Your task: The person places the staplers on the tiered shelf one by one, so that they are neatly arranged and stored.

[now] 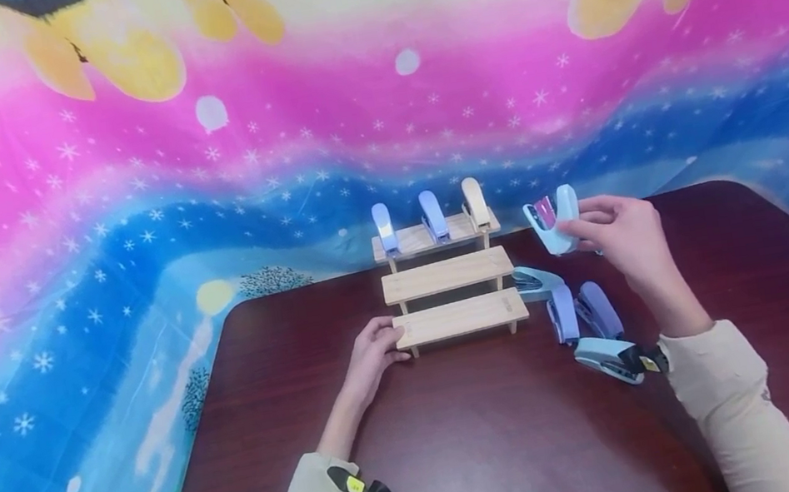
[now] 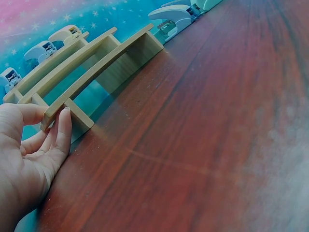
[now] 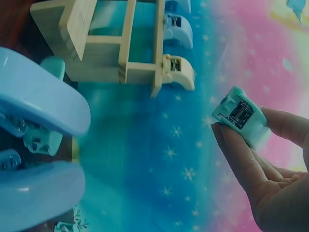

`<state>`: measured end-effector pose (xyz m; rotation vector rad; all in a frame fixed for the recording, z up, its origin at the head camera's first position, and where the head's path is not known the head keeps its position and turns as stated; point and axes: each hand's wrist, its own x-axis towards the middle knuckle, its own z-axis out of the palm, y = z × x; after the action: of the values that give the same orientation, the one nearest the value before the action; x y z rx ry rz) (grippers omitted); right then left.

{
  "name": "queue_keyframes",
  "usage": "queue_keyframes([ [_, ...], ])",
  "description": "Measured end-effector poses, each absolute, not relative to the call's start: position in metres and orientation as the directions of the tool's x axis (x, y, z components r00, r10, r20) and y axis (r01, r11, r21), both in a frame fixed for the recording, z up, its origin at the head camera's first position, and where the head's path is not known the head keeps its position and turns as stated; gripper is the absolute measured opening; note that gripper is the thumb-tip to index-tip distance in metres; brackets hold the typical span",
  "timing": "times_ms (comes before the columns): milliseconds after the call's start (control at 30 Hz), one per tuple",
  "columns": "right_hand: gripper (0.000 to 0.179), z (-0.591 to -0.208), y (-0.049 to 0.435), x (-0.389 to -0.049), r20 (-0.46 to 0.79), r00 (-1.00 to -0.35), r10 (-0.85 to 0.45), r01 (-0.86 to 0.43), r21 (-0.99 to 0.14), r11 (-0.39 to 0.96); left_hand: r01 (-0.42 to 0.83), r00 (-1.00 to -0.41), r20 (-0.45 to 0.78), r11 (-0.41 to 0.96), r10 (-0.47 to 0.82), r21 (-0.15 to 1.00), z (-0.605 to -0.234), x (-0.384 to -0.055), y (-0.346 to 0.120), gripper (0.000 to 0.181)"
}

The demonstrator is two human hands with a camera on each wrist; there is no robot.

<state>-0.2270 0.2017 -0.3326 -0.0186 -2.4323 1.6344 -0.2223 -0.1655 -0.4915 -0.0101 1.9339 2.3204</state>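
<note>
My right hand (image 1: 623, 235) holds a mint stapler (image 1: 554, 234) in the air, right of the wooden three-step rack (image 1: 447, 274). In the right wrist view, the thumb and fingers pinch the stapler (image 3: 244, 118) by its sides. The left hand (image 1: 373, 354) grips the left end of the rack's lowest step (image 1: 459, 318), thumb above and fingers below, as the left wrist view shows. Three staplers stand in a row on the top step: a light blue one (image 1: 384, 229), a lavender one (image 1: 433, 217) and a cream one (image 1: 475, 203).
Right of the rack, several staplers lie on the dark wood table (image 1: 461, 447): a mint one (image 1: 537, 281), a lavender one (image 1: 563, 315), a purple one (image 1: 600, 309) and another mint one (image 1: 607, 359). A patterned cloth (image 1: 319, 139) hangs behind the table.
</note>
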Motion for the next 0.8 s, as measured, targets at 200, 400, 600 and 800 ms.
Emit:
queue_keyframes([
  [200,0.053,-0.336,0.191,-0.228,0.154,-0.983,0.095,-0.103,-0.909,0.404,-0.093,-0.993,-0.078,-0.165,0.092,0.982,-0.488,-0.221,-0.165,0.03],
  [400,0.056,-0.338,0.182,-0.226,0.137,-0.988,0.073,-0.086,-0.877,0.473,-0.09,-0.993,-0.076,-0.161,0.094,0.983,-0.488,-0.222,-0.166,0.03],
  [600,0.052,-0.344,0.173,-0.228,0.123,-0.991,0.052,-0.083,-0.872,0.483,-0.099,-0.992,-0.085,-0.165,0.09,0.981,-0.489,-0.222,-0.166,0.028],
  [800,0.046,-0.357,0.164,-0.23,0.172,-0.984,0.039,-0.126,-0.839,0.53,-0.108,-0.991,-0.094,-0.165,0.092,0.98,-0.489,-0.222,-0.165,0.03],
])
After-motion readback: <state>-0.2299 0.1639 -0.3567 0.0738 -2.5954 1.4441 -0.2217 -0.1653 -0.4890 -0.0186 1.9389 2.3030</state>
